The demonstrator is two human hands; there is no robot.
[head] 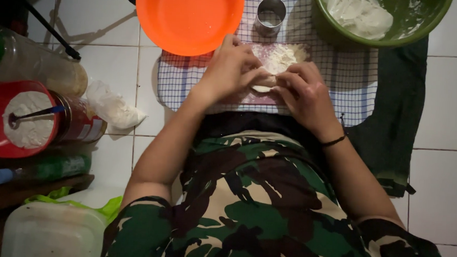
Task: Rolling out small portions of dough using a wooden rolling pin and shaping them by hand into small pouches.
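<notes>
My left hand (230, 69) and my right hand (306, 93) meet over a checked cloth (189, 78) on the tiled floor. Between their fingertips they pinch a small pale piece of dough (264, 85). Just beyond the dough lies a small heap of white flour (280, 58) on a floured patch of the cloth. A black band circles my right wrist. My camouflage-patterned clothing fills the lower middle of the view.
An orange plastic bowl (188, 16) and a small metal cup (270, 14) stand at the cloth's far edge. A green bowl (423, 29) holding dough sits far right. At left are a red tub of flour with a spoon (21, 119), bottles, a plastic bag and a lidded container (54, 234).
</notes>
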